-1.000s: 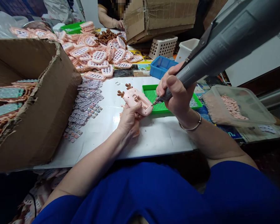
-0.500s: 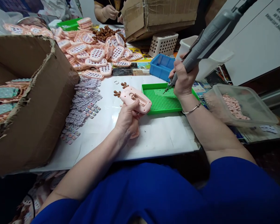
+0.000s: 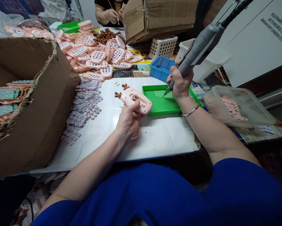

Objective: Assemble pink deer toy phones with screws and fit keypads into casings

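My left hand (image 3: 129, 121) is closed around a pink toy phone shell (image 3: 136, 100) with brown antlers, holding it back side up over the white table. My right hand (image 3: 180, 84) grips a grey electric screwdriver (image 3: 198, 51), its tip touching the green screw tray (image 3: 160, 101) just right of the shell. A silver bangle sits on my right wrist.
A big open cardboard box (image 3: 34, 103) with pink parts stands at left. Keypad sheets (image 3: 84, 106) lie beside it, pink shells (image 3: 98, 56) are piled behind. A blue bin (image 3: 161, 67), white baskets, a clear tub (image 3: 239, 106) of pink pieces sit right. Another person's hands (image 3: 112, 14) work at the far end.
My right hand swung the screwdriver away from the shell to the right and lowered its tip onto the green tray. The left hand kept the shell in place.
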{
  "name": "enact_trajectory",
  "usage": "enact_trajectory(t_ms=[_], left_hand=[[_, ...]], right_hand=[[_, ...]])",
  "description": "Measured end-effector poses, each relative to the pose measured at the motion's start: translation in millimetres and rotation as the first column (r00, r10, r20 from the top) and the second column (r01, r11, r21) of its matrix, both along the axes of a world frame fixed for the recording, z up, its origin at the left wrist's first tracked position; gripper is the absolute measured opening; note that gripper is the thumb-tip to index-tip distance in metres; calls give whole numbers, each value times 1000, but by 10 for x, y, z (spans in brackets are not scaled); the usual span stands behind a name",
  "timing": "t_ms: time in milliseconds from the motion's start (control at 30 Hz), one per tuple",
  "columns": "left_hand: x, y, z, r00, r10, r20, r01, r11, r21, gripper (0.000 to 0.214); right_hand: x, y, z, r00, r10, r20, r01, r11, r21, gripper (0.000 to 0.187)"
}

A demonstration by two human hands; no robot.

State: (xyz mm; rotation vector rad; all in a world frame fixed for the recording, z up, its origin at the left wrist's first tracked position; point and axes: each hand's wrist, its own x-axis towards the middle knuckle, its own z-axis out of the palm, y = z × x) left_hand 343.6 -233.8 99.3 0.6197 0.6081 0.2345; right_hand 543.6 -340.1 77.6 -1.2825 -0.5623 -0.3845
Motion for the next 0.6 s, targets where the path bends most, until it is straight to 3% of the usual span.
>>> enact_trajectory(t_ms=[300, 467, 600], left_hand=[[1, -4, 2, 1000, 8, 3, -8, 1000, 7, 29], [18, -8, -45, 1000, 23, 11, -23, 1000, 4, 30], [24, -12, -62, 999, 32, 18, -32, 999, 1, 26]], right_hand=[[-20, -16, -11, 999, 37, 21, -38, 999, 20, 59], [-191, 11, 292, 998, -9, 63, 2, 994, 110, 51], [-565, 64, 611, 992, 42, 120, -69, 971, 229, 40]])
